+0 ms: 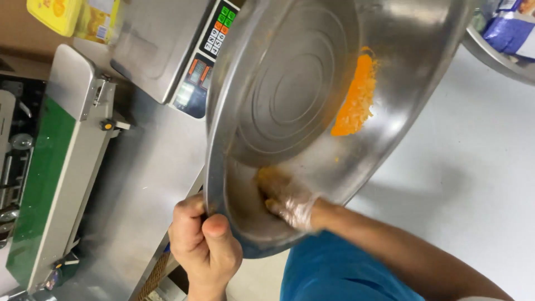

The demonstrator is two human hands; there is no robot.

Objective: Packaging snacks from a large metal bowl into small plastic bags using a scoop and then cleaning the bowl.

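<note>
Steel basin (pixel 312 89), large and round, with concentric rings pressed into its flat bottom; held tilted on edge, hollow side toward the camera, above the near edge of a stainless worktop (pixel 139 189).
Orange powder (pixel 355 100): one streak clinging to the basin's sloping wall, right of the bottom; a thinner yellowish smear low on the wall.
Left hand (pixel 203 245): bare, fingers curled together and clamped on the basin's lower rim, thumb pressed on the inner face of the rim.
Right hand (pixel 290 203): in a thin clear plastic glove dusted with powder, inside the basin at its lowest part, fingertips bent against the metal at the yellowish smear; whether they pinch anything cannot be told. Forearm bare, crossing over blue clothing (pixel 334 273).
Weighing scale (pixel 173 50): steel platform, keypad with green and orange keys, on the worktop behind the basin, partly covered by its rim.
Band sealer (pixel 50 167): grey housing with green belt, left end of the worktop.
Yellow packets (pixel 72 17): top left corner.
Second steel basin (pixel 501 56): top right, rim only, holding a blue-and-white packet (pixel 510 30).
Pale floor (pixel 479 167): right of the basin.
</note>
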